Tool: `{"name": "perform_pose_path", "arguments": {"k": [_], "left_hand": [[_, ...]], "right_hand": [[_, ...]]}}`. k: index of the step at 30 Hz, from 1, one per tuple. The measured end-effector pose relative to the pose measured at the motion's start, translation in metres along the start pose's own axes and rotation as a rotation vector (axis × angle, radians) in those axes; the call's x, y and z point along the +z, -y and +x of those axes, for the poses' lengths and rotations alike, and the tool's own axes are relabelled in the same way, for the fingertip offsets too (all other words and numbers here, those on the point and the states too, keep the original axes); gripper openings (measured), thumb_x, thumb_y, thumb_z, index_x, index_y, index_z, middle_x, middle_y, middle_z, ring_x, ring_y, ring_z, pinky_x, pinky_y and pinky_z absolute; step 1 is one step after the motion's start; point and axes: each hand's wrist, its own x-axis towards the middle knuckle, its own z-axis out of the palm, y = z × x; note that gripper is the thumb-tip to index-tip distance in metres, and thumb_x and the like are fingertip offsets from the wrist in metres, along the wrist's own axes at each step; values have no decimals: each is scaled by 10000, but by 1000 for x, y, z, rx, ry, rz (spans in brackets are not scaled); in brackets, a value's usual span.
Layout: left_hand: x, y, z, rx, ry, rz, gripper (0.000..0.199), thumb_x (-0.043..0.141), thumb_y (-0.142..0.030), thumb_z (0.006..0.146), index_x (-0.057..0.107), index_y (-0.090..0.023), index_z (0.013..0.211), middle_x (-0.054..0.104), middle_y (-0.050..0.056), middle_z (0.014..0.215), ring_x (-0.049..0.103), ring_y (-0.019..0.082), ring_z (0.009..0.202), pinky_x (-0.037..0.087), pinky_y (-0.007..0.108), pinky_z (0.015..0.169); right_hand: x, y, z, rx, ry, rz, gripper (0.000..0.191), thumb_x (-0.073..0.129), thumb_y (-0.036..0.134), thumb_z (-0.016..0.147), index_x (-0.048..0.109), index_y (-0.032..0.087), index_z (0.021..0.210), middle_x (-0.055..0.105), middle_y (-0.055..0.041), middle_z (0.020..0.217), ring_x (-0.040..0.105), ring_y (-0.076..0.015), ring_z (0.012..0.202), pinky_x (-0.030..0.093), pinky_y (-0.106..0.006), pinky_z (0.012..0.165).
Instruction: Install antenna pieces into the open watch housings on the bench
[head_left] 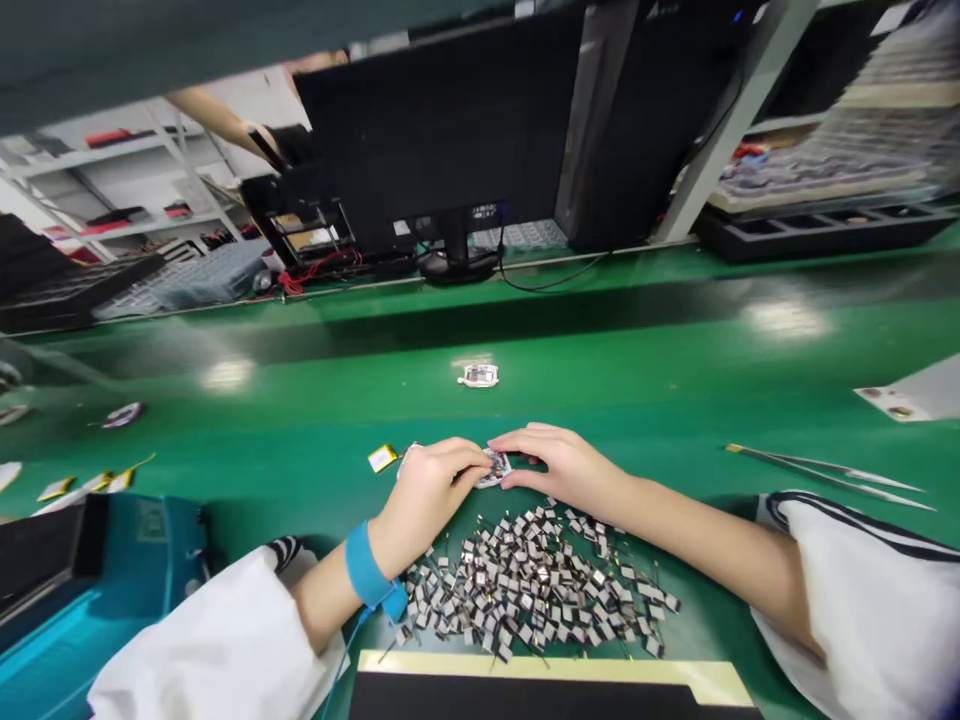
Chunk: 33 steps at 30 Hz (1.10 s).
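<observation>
You have both hands together over the green mat (637, 385), working on one small white device (494, 469) just above the heap of little parts (525, 580). Your left hand (442, 475), with a blue strap (364, 565) around the wrist, comes in over the device's left side, thumb and fingertips drawn close together on it. Your right hand (551, 462) curves around the other side, fingers at the top edge, thumb at the lower edge, a gap between them. Whether your left fingertips pinch a part, I cannot tell; they cover that spot.

And the device itself, there between your hands, shows an open face with tiny components. Just beside your left hand lies a small yellow-edged battery (382, 458). Farther out, beyond your hands, a second white device (479, 375) sits on the mat. Over to your right, the tweezers (832, 474) lie near your white sleeve, tips spread. Nearest you, a black panel with a pale yellow border (555, 690) lies below the heap, and across the bench stands a dark monitor (442, 130).
</observation>
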Motion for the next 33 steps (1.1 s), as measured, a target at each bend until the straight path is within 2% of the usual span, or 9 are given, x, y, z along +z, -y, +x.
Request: {"name": "perform_pose_path", "arguments": {"k": [2,7,11,14,20,27,33], "left_hand": [[3,-1,-1,11,21,16,100,547,-97,752,620,-153,792,647,11,823,602,109,761,492,201,715],[2,-2,-4,127,-3,226,119,506,-147,794,588,-142,881,638,29,864,596,128,764,503,242,704],[-1,-3,-5,203,80,303,147,490,-130,802,571,-137,924,615,33,922,580,135,810,495,254,736],[-3,-8,-4,186,119,357,156,484,-129,804,574,-143,932,606,33,923,575,138,810,490,254,728],[-5,-14,-2,133,113,349,135,504,-121,797,588,-172,889,613,-6,878,570,96,767,472,206,698],[-3,-16,-1,121,129,397,150,471,-154,813,594,-207,879,610,-4,879,566,124,749,471,242,662],[-3,-19,0,71,133,385,145,463,-176,820,597,-214,859,600,-7,840,550,118,696,441,247,606]], "right_hand": [[1,-1,-1,-57,-13,-6,319,630,296,701,592,138,976,618,-39,1012,553,-157,930,433,-290,849],[-1,-1,-4,-114,-58,-7,334,613,315,712,592,116,980,623,-45,998,563,-154,908,456,-281,819],[-3,0,-4,-120,-62,-22,318,600,307,731,587,119,987,624,-43,995,567,-153,899,461,-280,807],[-4,0,-4,-131,-61,-13,296,594,303,739,593,121,972,631,-38,970,576,-155,874,466,-288,796],[-5,1,-4,-107,-51,-32,256,594,316,741,605,142,928,639,-19,902,584,-158,853,467,-286,781],[-6,1,-4,-21,1,-43,264,549,408,752,601,213,922,614,36,892,575,-172,907,461,-325,800],[-6,2,-4,13,10,-29,278,560,411,735,611,198,906,606,43,852,565,-187,936,433,-368,854]]}}
